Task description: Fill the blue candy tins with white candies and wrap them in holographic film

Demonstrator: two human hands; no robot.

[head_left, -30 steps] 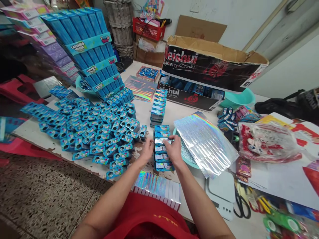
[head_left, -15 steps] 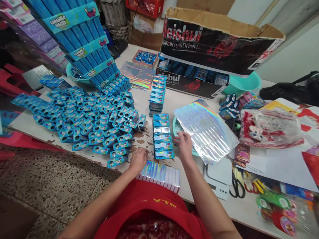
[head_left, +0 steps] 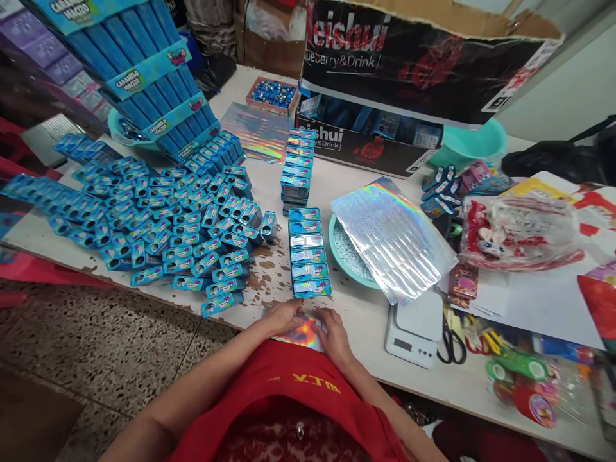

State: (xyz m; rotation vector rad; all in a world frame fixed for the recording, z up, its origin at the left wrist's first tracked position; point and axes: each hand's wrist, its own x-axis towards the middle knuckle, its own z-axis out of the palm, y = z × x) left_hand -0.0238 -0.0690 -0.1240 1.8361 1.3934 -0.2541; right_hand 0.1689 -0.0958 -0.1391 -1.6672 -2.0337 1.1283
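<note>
A shiny holographic sheet (head_left: 302, 333) lies at the table's front edge, against the red apron. My left hand (head_left: 285, 317) rests on its left part and my right hand (head_left: 332, 328) on its right part, fingers bent; whether either pinches it is hard to tell. Just beyond my hands stands a row of small blue boxes (head_left: 310, 270), with a second stack of blue boxes (head_left: 296, 172) behind it. Many more blue boxes (head_left: 183, 232) crowd the left side. Larger holographic sheets (head_left: 394, 237) partly cover a turquoise bowl (head_left: 340, 247) of white beads.
To the right are a white scale (head_left: 414, 330), black scissors (head_left: 451, 340) and a plastic-wrapped bundle (head_left: 520, 234). Black cartons (head_left: 423, 70) stand at the back, beside a tray of blue candies (head_left: 273, 94). A tall blue box display (head_left: 139, 77) rises at back left.
My right hand has moved from beside the bowl down to the front sheet. My left hand has shifted right onto it. The view has tilted slightly downward.
</note>
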